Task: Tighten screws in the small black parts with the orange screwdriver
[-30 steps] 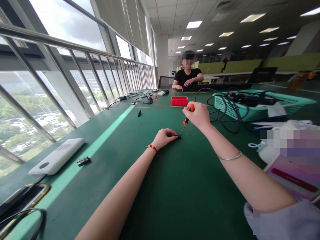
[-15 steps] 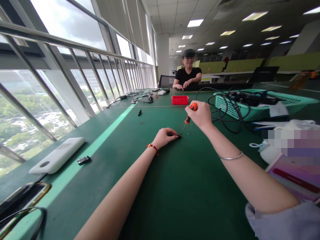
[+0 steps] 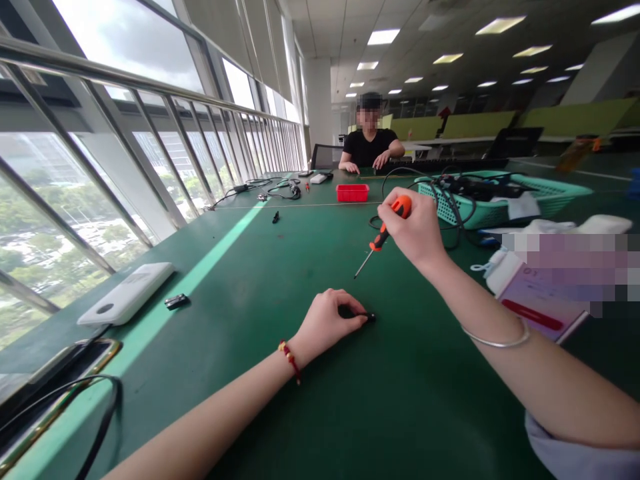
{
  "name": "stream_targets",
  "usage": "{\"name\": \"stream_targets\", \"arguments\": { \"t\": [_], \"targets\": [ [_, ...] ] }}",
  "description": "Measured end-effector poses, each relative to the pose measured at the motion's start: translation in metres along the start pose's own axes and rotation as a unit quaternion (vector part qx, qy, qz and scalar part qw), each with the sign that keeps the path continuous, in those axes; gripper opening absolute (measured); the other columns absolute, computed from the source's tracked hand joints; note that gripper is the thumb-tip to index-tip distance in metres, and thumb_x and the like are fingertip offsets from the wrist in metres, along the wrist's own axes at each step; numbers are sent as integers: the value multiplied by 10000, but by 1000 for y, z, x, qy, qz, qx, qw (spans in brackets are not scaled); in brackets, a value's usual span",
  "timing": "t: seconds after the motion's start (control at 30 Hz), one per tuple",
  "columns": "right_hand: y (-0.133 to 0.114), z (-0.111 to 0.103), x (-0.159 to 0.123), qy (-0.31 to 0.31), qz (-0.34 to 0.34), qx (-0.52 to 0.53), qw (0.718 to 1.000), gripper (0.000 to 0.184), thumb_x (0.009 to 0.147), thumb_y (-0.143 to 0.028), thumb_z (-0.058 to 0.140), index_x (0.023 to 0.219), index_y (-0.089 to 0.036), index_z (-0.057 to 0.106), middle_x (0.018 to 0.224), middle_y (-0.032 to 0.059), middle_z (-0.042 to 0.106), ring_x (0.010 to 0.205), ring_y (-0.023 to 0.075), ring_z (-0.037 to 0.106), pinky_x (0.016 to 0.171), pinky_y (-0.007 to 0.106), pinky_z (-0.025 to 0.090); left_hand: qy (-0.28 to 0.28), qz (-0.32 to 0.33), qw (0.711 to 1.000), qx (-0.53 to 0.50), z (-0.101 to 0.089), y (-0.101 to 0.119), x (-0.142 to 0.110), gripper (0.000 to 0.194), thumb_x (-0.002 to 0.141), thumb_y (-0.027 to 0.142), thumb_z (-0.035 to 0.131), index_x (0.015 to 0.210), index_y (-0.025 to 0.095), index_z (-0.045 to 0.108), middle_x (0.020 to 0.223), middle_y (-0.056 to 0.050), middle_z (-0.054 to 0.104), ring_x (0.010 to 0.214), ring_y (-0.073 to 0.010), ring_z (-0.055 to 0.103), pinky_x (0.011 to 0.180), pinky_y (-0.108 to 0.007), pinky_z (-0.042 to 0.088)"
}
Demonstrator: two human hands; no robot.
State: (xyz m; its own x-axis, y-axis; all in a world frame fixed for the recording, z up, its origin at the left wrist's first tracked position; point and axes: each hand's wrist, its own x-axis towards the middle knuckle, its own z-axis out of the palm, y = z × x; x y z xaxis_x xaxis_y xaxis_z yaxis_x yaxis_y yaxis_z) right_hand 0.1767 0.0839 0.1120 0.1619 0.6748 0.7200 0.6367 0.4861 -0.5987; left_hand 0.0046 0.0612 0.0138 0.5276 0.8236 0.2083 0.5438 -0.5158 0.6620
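"Fingers of the left hand (image 3: 334, 321)?"
"Pinched on a small black piece (image 3: 371, 317), down on the green table (image 3: 310, 413)."
"And the right (image 3: 414, 223)?"
"Closed round the orange-and-black screwdriver (image 3: 384, 233), its tip apart from the piece."

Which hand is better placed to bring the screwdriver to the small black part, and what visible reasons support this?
Right, I judge: the right hand grips the screwdriver, its tip angled down near the small black part, which the left hand holds.
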Motion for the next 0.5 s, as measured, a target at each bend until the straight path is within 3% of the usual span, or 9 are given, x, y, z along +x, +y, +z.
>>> {"name": "stream_targets", "arguments": {
  "t": [0.13,0.33,0.5],
  "targets": [
    [-11,-13,-21,-40,-27,10,999,162,693,-235,511,577,-215,400,535,-32,420,511,108,385,504,246,333,2,29,998,59,0,11,-16,99,732,289,612,756,229,687,816,-8,680,818,-183,570,792,-312,430],
    [-13,-33,-33,8,-72,-8,997,183,703,-255,494,548,-219,404,492,-25,435,482,114,383,487,262,325,5,17,1000,-8,1,-1,-7,118,737,301,619,779,213,686,837,-17,676,828,-176,573,784,-291,441],
    [-16,-35,-37,-21,-101,-6,995,176,682,-244,492,531,-221,404,464,-27,438,443,109,390,464,263,326,7,29,1000,0,2,0,-7,101,744,288,612,772,220,680,832,-5,677,822,-171,572,785,-285,441]
  ]
}}
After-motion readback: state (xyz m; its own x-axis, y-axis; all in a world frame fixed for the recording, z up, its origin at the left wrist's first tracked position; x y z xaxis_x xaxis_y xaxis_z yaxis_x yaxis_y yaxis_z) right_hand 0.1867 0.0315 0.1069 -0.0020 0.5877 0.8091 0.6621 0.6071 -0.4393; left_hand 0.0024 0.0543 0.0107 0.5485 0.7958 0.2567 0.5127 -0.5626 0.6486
